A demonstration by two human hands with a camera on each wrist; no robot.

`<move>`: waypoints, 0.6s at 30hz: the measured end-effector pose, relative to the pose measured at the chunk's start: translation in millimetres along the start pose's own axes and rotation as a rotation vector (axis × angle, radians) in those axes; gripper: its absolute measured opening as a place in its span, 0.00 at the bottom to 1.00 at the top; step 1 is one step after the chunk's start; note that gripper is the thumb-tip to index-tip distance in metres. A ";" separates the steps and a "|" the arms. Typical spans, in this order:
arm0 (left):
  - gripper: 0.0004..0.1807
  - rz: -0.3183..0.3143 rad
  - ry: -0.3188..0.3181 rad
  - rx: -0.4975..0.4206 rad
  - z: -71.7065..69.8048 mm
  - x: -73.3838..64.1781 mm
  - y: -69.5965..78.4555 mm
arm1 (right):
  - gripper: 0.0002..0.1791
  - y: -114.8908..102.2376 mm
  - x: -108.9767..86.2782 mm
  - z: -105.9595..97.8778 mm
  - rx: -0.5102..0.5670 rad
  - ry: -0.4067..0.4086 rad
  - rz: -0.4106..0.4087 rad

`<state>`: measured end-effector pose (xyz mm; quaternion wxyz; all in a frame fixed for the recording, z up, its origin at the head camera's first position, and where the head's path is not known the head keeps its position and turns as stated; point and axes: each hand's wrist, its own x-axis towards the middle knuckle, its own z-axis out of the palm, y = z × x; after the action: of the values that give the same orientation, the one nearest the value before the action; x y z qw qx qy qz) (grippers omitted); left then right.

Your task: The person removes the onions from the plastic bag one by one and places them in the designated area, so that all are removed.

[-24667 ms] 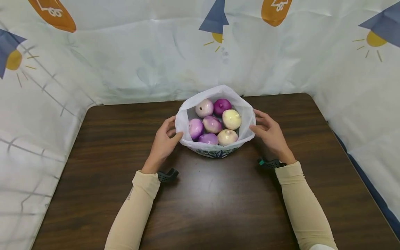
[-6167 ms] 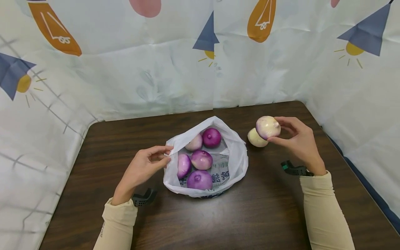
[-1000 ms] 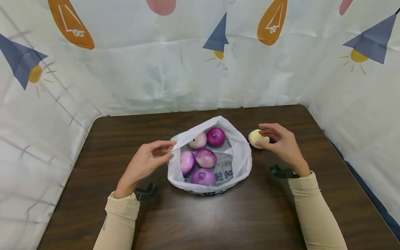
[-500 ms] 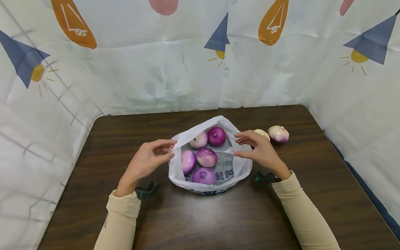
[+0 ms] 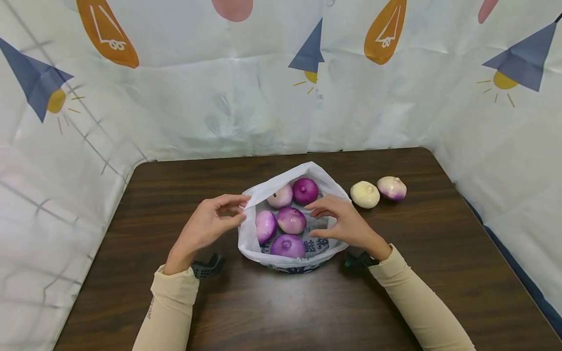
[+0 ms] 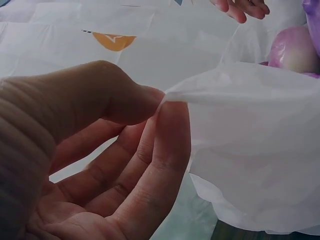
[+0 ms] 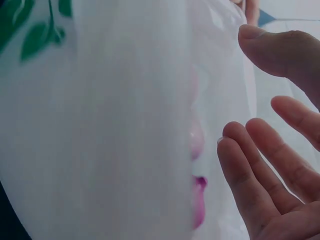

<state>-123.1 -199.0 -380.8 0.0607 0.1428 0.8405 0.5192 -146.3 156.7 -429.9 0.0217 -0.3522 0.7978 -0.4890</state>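
A white plastic bag (image 5: pixel 250 243) with its mouth spread wide holds several purple onions, among them a middle one (image 5: pixel 291 221), a front one (image 5: pixel 287 246) and a dark one (image 5: pixel 305 191) at the back. My left hand (image 5: pixel 213 222) pinches the bag's left rim between thumb and forefinger, plain in the left wrist view (image 6: pixel 167 115). Over the right part of the bag's mouth hovers my right hand (image 5: pixel 340 222), thumb and fingers apart with nothing between them. Its fingertips are close to the middle onion but look apart from it.
A pale yellow onion (image 5: pixel 365 195) and a white-and-purple onion (image 5: pixel 392 188) lie side by side on the dark wooden table (image 5: pixel 281 312), right of the bag. Behind the table's far edge hangs a white patterned sheet (image 5: pixel 197 112).
My right hand has left the white-and-purple onion beside the yellow one and come leftward over the bag's mouth. The left hand keeps its pinch on the rim.
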 end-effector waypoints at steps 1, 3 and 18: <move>0.22 0.001 -0.001 -0.002 0.2 -0.7 0.5 | 0.32 0.0 0.4 2.7 0.001 -0.011 -0.003; 0.21 0.002 0.001 -0.004 0.6 -1.3 1.1 | 0.32 -1.0 0.8 7.8 0.005 -0.029 -0.016; 0.22 0.024 -0.019 0.014 2.0 -1.2 0.7 | 0.31 -7.7 -1.8 35.9 -0.114 -0.096 -0.040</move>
<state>-121.4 -197.3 -381.1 0.0616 0.1582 0.8418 0.5124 -127.2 128.2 -443.1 0.0300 -0.3915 0.8153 -0.4256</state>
